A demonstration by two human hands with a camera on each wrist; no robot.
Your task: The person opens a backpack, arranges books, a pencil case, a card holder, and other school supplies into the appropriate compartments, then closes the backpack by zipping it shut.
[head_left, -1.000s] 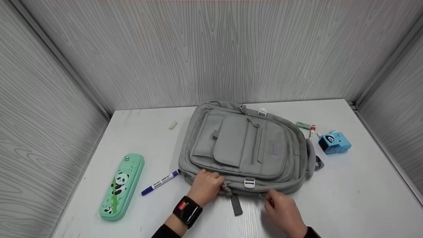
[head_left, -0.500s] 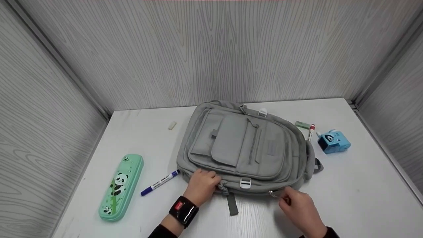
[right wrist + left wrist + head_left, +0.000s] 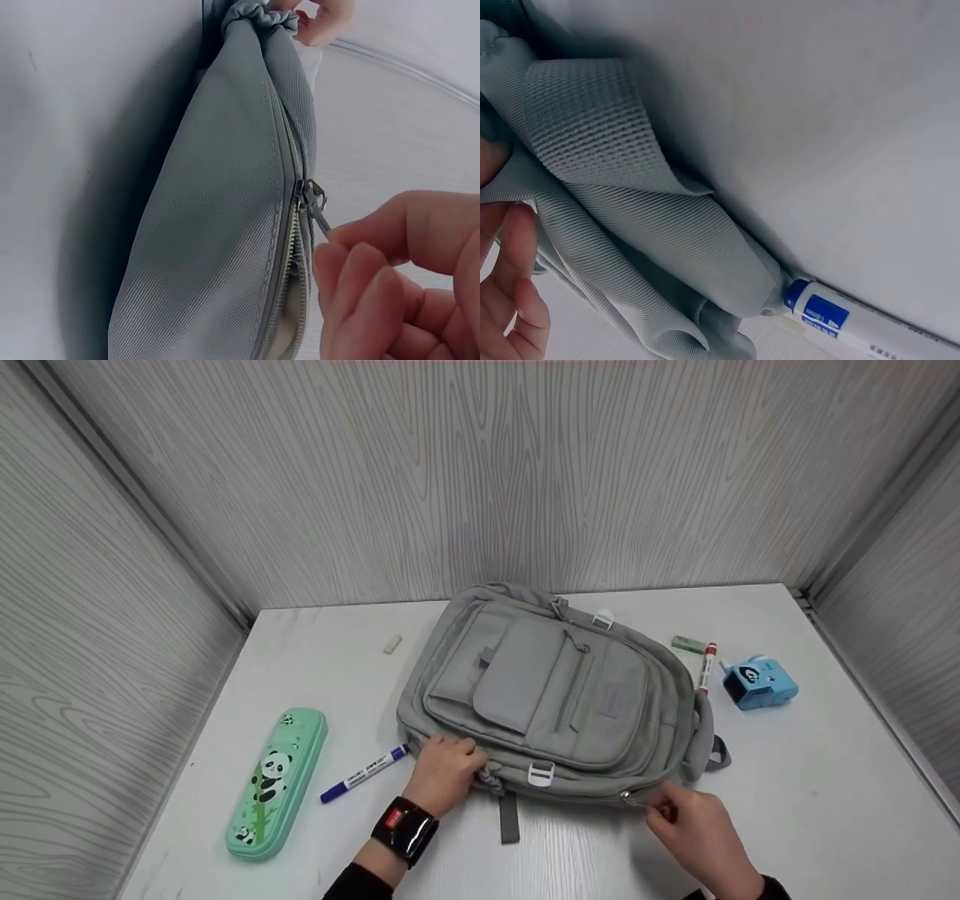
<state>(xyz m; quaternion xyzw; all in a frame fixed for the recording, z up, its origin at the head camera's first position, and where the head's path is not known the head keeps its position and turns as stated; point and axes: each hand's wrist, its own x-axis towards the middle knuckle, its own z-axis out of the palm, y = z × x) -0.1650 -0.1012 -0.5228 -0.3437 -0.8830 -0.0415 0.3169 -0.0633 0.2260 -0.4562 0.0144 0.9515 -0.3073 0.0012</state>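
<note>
Grey backpack [image 3: 555,697], mint panda-print pencil case [image 3: 276,784], blue sharpener [image 3: 759,682].

My right hand [image 3: 694,825] has drawn the zipper pull [image 3: 634,799] rightward along the near edge of the backpack [image 3: 555,697], which has turned slightly under my left hand [image 3: 444,772].

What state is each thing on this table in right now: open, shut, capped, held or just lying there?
backpack: lying flat, front pockets zipped, main zipper partly open
zipper pull: pinched by the right hand
left hand: gripping the backpack's near edge
pencil case: shut, lying flat
blue marker: capped, lying beside the backpack
red marker: capped, lying flat
blue sharpener: standing, untouched
eraser: lying loose
</note>
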